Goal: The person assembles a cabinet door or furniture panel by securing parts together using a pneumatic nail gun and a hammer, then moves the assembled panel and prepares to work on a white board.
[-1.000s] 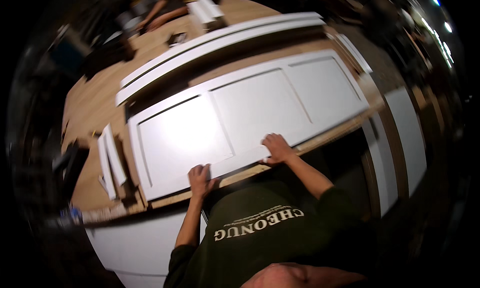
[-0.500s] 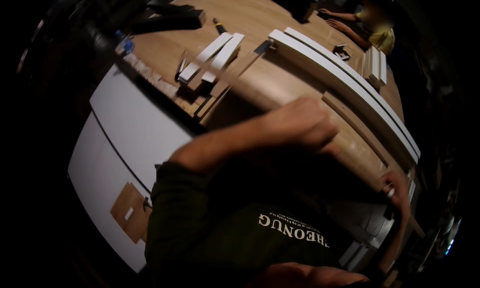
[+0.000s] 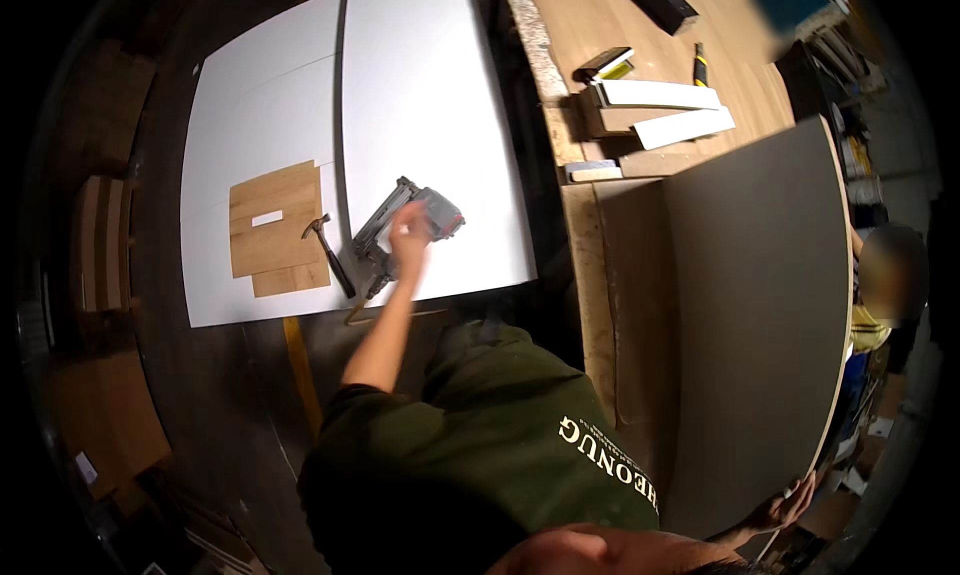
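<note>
My left hand (image 3: 407,240), slightly blurred, is closed around the handle of a grey nail gun (image 3: 443,215). The nail gun rests on a large white board (image 3: 430,85). Off at the lower right, my right hand (image 3: 790,503) has its fingers on the edge of a tall grey-brown panel (image 3: 760,315), which stands tilted up along the workbench. A claw hammer (image 3: 330,255) lies beside the nail gun, partly over a wood-coloured sheet (image 3: 270,255).
The wooden workbench (image 3: 560,15) holds white-faced wood pieces (image 3: 660,95), a yellow-and-black tool (image 3: 700,65) and dark bars (image 3: 655,0). Beyond the panel is another person (image 3: 870,325). A yellow floor line (image 3: 300,370) runs near me.
My view has swung left. My left hand has gone from above the workbench to the nail gun and taken hold of it. The broad face of the grey-brown panel now shows.
</note>
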Motion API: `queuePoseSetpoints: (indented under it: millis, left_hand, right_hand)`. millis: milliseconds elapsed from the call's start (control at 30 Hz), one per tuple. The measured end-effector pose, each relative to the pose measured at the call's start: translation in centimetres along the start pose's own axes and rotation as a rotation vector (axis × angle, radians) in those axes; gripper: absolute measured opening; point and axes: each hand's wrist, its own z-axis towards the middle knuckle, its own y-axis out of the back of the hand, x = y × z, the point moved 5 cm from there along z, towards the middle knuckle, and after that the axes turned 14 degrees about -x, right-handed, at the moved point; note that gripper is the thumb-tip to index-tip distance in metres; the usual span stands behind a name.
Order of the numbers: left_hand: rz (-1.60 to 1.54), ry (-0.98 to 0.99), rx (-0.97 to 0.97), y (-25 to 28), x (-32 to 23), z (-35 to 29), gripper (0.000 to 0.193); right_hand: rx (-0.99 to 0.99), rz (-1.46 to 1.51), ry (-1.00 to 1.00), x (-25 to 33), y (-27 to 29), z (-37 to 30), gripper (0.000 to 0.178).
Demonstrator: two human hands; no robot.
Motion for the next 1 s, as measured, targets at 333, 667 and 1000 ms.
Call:
queuePoseSetpoints:
  millis: [333,667,1000]
  left_hand:
    - [0.918,0.24,0.151,5.7,25.0,6.6,0.025]
    - [0.808,0.14,0.002,2.0,18.7,7.6,0.024]
    - [-0.313,0.06,0.269,-6.3,-4.3,8.9,0.025]
  right_hand:
    - [-0.316,-0.216,-0.22,2.0,-0.1,0.8,0.037]
    - [-0.275,-0.318,-0.357,6.8,-0.4,2.3,0.02]
    - [-0.364,-0.157,-0.279,4.7,0.1,2.2,0.022]
